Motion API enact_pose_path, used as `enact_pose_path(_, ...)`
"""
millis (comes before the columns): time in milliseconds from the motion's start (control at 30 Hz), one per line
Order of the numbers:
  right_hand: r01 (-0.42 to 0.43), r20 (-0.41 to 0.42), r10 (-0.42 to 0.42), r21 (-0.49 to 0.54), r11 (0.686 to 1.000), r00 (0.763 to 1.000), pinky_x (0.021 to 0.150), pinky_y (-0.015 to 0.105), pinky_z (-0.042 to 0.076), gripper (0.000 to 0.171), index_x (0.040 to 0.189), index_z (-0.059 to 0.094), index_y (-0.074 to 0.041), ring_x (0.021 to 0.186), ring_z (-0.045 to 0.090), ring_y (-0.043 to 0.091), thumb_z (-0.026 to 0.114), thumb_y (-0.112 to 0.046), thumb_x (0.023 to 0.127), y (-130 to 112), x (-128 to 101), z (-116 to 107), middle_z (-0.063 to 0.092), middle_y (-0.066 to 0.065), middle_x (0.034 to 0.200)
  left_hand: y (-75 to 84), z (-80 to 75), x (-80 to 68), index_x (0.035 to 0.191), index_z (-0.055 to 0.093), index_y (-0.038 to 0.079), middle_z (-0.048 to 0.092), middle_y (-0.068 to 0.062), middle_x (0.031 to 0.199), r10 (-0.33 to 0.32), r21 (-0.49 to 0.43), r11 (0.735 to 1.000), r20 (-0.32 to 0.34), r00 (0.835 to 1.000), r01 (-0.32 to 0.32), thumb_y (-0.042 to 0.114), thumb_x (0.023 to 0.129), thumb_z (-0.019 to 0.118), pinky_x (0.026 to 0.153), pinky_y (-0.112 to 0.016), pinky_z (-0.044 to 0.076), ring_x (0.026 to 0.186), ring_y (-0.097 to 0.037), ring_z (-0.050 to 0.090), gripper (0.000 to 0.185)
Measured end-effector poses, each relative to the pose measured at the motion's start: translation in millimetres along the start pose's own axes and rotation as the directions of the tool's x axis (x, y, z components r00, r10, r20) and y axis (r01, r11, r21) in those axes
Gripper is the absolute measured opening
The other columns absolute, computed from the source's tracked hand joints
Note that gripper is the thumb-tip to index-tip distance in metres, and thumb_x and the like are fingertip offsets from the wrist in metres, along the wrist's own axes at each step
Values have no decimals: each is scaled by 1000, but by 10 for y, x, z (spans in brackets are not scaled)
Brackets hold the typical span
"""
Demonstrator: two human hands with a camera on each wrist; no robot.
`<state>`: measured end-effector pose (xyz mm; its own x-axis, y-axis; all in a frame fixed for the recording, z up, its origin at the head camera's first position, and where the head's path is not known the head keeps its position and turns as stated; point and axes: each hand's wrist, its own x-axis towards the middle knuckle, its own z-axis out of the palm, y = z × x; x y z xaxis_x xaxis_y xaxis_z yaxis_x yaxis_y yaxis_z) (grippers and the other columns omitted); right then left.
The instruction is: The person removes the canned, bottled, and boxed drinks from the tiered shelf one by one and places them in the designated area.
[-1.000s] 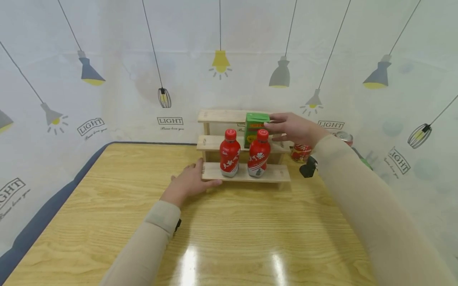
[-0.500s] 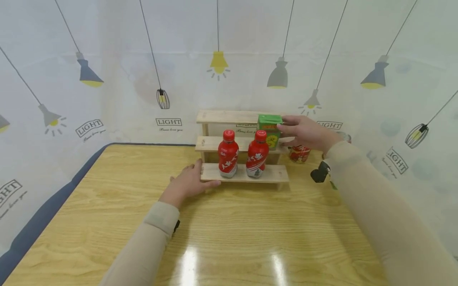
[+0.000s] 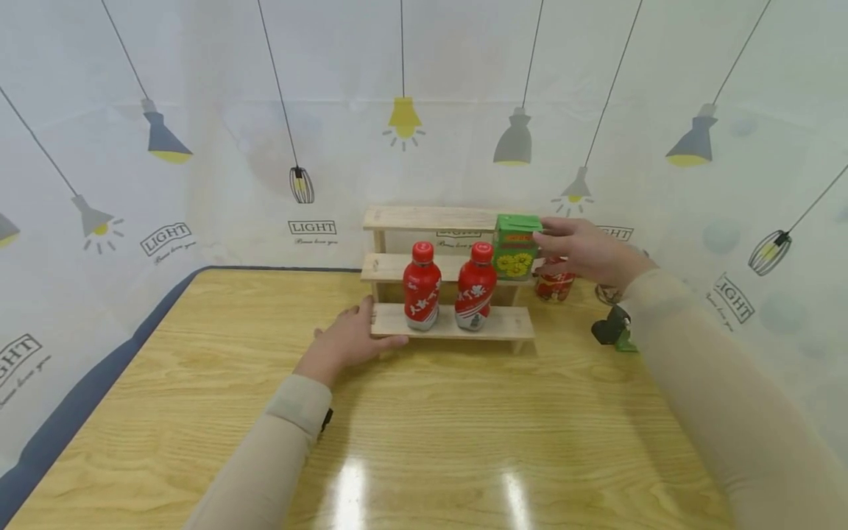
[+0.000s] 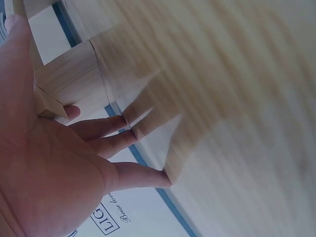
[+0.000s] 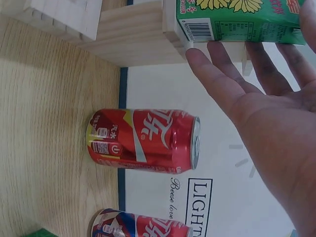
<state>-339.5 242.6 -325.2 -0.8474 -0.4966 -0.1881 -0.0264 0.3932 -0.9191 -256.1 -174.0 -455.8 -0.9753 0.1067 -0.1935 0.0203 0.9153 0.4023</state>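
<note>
The right hand [image 3: 586, 250] reaches out to a green carton [image 3: 516, 247], its straight fingers [image 5: 217, 74] laid against the carton's right side — touching it, not curled round it, as the right wrist view shows. The carton stands upright at the right end of the middle step of a small wooden shelf [image 3: 430, 218] with three steps. Just beside the hand, on the desk [image 3: 424, 427] to the right of the shelf, stands a red can [image 5: 143, 140]; the wrist view shows a second can [image 5: 140, 226] close by it.

The left hand [image 3: 347, 340] lies flat on the desk at the shelf's lower left corner, fingers straight and spread, the fingertips [image 4: 126, 118] against the wood of the bottom step — holding nothing.

On that bottom step two red bottles [image 3: 422, 285] [image 3: 475, 286] stand upright side by side, just in front of the carton and slightly left of it. A small black and green object [image 3: 612, 331] sits on the desk near the right forearm; what it is cannot be told. A white curtain printed with lamps [image 3: 404, 118] hangs behind the desk.
</note>
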Motion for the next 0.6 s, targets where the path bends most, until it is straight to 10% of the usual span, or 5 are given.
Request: enact_pose_path(600, -6, 5, 6, 51, 999, 1000, 125, 58, 39, 83, 171, -3, -4, 162, 26, 44, 49, -35, 114, 70, -141, -149, 2, 20, 180, 2, 6, -2, 172, 11, 14, 33, -21, 173, 1, 6, 1000, -7, 1000, -1, 97, 77, 57, 115, -92, 15, 159, -45, 35, 135)
